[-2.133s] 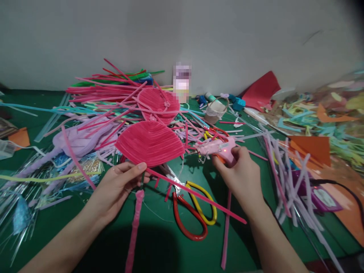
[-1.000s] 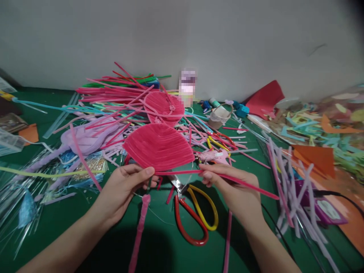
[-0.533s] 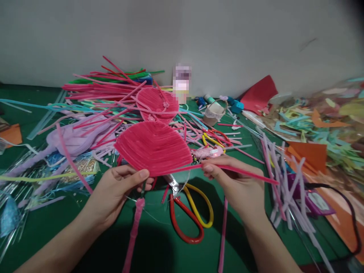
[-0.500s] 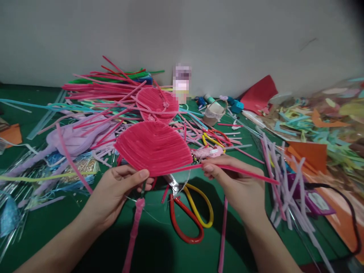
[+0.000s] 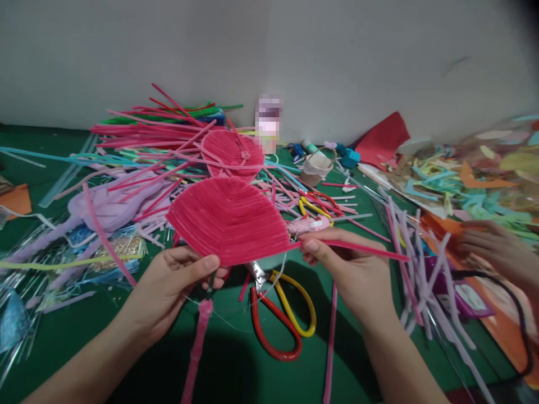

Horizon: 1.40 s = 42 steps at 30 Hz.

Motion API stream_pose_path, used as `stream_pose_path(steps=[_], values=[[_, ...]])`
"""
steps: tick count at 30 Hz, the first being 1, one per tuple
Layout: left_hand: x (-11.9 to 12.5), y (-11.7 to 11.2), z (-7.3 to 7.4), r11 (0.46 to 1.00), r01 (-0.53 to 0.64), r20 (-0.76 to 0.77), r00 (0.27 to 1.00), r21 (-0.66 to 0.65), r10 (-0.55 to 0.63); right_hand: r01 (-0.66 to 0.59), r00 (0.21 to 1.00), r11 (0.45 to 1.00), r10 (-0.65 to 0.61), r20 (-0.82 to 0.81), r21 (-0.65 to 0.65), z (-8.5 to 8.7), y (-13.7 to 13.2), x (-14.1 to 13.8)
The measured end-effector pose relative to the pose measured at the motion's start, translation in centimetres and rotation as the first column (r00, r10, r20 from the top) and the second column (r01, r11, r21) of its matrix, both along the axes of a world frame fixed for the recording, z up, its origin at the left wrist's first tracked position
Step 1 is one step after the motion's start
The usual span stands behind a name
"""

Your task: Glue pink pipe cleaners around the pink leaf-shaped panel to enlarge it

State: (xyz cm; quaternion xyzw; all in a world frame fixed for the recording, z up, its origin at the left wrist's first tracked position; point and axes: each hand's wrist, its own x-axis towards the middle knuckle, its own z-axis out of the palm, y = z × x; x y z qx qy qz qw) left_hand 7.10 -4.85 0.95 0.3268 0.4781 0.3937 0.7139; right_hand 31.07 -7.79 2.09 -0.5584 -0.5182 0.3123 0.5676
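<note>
Left hand (image 5: 168, 286) pinched the pink fan (image 5: 229, 219); right hand (image 5: 353, 275), having released the glue gun (image 5: 309, 225), gripped a pink strand (image 5: 362, 251) against it.

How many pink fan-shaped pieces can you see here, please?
2. One fan piece is in the left hand; the other fan piece lies on the pipe-cleaner pile behind it. More may be buried there.

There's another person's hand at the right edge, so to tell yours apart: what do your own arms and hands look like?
Left hand and right hand are both ungloved, with forearms uncovered down to the bottom edge. No sleeves, watch or bracelet are in view. Thumbnails are short and unpainted.
</note>
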Motion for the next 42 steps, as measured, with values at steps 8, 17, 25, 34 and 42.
stream_pose_path(steps=[8, 17, 25, 34, 42], values=[[0.0, -0.1, 0.3, 0.998, -0.035, 0.011, 0.999, -0.055, 0.036, -0.09, 0.988, 0.996, 0.086, -0.13, -0.026, -0.4, 0.3, 0.1], [0.2, 0.1, 0.3, 0.997, -0.068, -0.04, 0.997, -0.03, 0.067, -0.207, 0.922, 0.969, 0.146, -0.36, -0.137, -0.7, 0.5, -0.2], [0.4, 0.2, 0.3, 0.995, -0.095, -0.062, 0.994, 0.015, 0.095, -0.02, 0.997, 0.995, 0.012, -0.077, -0.1, -1.1, 0.1, -2.1], [1.0, -0.5, 0.4, 0.994, -0.105, -0.087, 0.99, 0.032, 0.107, -0.15, 0.986, 0.962, 0.129, -0.107, -0.227, -1.7, -0.7, -4.8], [1.5, -1.2, 0.3, 0.999, -0.034, -0.145, 0.989, 0.026, 0.037, -0.206, 0.956, 0.931, 0.125, -0.267, -0.3, -2.1, -0.4, -5.2]])
